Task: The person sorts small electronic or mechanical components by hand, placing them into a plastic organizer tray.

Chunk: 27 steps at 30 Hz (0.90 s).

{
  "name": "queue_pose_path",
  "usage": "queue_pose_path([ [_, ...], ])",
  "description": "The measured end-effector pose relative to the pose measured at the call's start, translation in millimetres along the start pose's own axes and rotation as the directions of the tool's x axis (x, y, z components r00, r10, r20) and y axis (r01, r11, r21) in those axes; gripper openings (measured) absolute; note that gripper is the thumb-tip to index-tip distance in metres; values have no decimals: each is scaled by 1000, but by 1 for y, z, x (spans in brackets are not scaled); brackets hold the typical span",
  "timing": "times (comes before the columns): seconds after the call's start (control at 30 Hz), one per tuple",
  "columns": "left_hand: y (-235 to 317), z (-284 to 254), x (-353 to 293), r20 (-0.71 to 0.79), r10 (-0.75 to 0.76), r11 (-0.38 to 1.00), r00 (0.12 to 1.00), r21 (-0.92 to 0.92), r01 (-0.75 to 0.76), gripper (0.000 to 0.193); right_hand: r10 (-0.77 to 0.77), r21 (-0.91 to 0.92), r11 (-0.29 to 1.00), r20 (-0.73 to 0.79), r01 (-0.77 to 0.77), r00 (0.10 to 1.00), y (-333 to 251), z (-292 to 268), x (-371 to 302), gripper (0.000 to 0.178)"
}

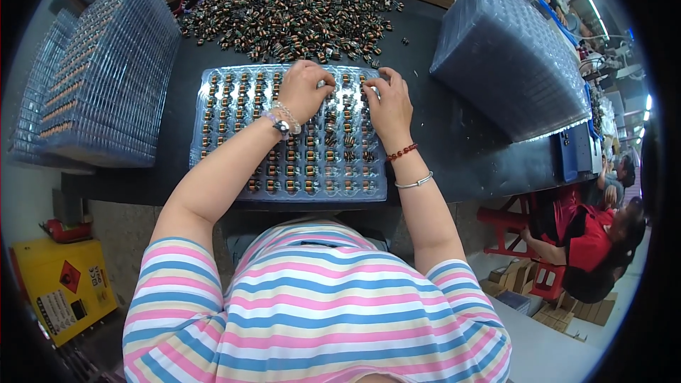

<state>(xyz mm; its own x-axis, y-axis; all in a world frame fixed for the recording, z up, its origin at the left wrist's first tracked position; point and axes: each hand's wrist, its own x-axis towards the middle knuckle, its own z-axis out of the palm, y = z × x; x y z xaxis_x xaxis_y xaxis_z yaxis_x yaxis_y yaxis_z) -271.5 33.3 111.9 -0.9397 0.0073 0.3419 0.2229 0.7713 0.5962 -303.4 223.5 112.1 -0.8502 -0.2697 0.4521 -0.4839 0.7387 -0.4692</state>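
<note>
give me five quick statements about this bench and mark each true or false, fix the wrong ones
1. The left hand and right hand both reach to the clear tray. True.
2. Red beads circle the left wrist. False: the red beaded bracelet is on the right wrist.
3. A pile of small components lies beyond the tray. True.
4. Trays are stacked only on the left. False: besides the left stack, there is a right stack.
5. The person's top is plain red. False: the striped top has pink, blue, cream and white bands.
</note>
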Motion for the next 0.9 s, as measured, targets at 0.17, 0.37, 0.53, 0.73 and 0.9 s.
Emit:
queue_pose_path([
  [0.17, -4, 4, -2, -162, 158, 986, 974, 82, -146, 7, -77, 27, 997, -17, 77, 997, -5, -7, -6, 12],
  [0.37, -6, -4, -2, -73, 246, 958, 967, 168, -231, 5, -410, 254, 898, 185, 359, 893, -48, -23, -27, 18],
  [0.53, 0, -2, 3, -80, 267, 932, 960, 274, -237, 8, -365, 268, 916, 245, 299, 898, -46, -17, -30, 19],
  [0.73, -20, -26, 11, -281, 84, 983, 956, 179, -34, 10, -296, 389, 895, 153, 218, 943, -42, -14, -28, 18],
  [0.9, -18, -29, -8, 21, 131, 960, 991, 247, -132, 7, -5, 497, 863, 195, -95, 981, -31, -10, -12, 19],
])
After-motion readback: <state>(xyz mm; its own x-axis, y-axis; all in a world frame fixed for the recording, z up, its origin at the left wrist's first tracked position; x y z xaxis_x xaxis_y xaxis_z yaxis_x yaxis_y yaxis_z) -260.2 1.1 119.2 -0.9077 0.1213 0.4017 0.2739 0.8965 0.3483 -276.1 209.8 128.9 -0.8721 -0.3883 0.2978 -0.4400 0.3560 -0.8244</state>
